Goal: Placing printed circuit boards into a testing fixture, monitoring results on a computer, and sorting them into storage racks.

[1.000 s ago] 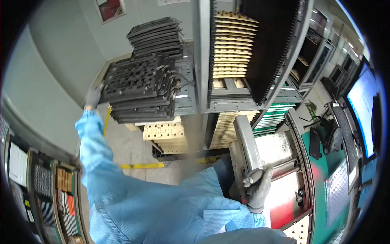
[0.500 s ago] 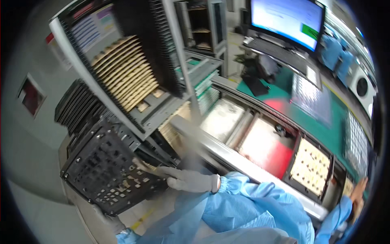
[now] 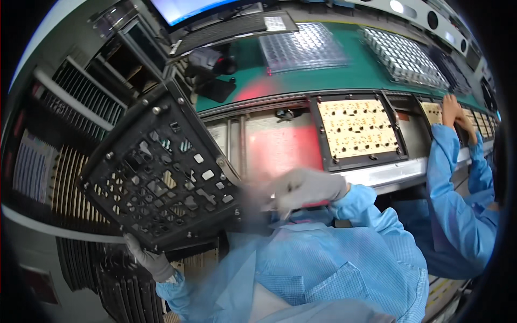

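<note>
Black plate (image 3: 146, 195), angular cutouts; left hand (image 3: 149, 260), fingers clasping edge; grey-gloved right hand (image 3: 311, 188) blurred, fingers' state unclear

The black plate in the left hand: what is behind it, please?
Behind the plate, cream boards show past its left edge. Its holes show pale and striped patches, too small to identify; solid parts hide the rest.

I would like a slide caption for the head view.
Gloved left hand holding a black perforated plate near a metal rail and a cream panel.
</note>
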The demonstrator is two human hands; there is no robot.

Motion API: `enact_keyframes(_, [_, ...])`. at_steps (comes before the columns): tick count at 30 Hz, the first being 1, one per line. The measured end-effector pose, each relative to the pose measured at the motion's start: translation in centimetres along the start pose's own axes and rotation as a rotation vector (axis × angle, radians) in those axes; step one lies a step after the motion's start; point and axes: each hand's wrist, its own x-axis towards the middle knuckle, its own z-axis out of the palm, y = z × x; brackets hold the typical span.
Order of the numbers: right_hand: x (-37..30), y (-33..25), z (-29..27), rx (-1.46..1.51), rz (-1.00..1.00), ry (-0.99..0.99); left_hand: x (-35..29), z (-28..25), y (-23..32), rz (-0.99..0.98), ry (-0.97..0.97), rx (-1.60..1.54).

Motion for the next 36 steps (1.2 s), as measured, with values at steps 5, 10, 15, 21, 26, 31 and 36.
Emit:
enact_keyframes(5, [0.6, 0.3, -2.0, 0.266, -0.479, 0.215, 2.2, 6.6, 0.0, 0.005, -0.002, -0.181])
enact_keyframes(10, [0.2, 1.5, -1.8, -0.006, -0.356, 0.661, 3.2, 7.1, 0.2, -0.194, -0.053, -0.339])
enact_keyframes(15, [0.1, 4.9, -0.4, -0.062, -0.287, 0.251, 4.3, 8.5, 1.6, -0.394, 0.023, -0.858])
enact_keyframes(21, [4.9, -1.1, -2.5, 0.578, -0.572, 0.418, 4.6, 9.9, 1.7, -0.449, 0.035, -0.763])
enact_keyframes(26, [6.1, -2.6, -5.3, -0.121, -0.228, 0.855, 6.7, 13.0, 3.0, -0.654, -0.251, -0.232])
enact_keyframes(31, [6.5, -2.0, -7.7, -0.809, 0.460, 0.902, 7.5, 15.4, 2.4, -0.990, -0.288, -0.447])
enact_keyframes(36, [5.0, 4.9, -13.8, -0.030, -0.283, 0.782, 8.7, 17.7, 1.4, -0.876, -0.328, -0.337])
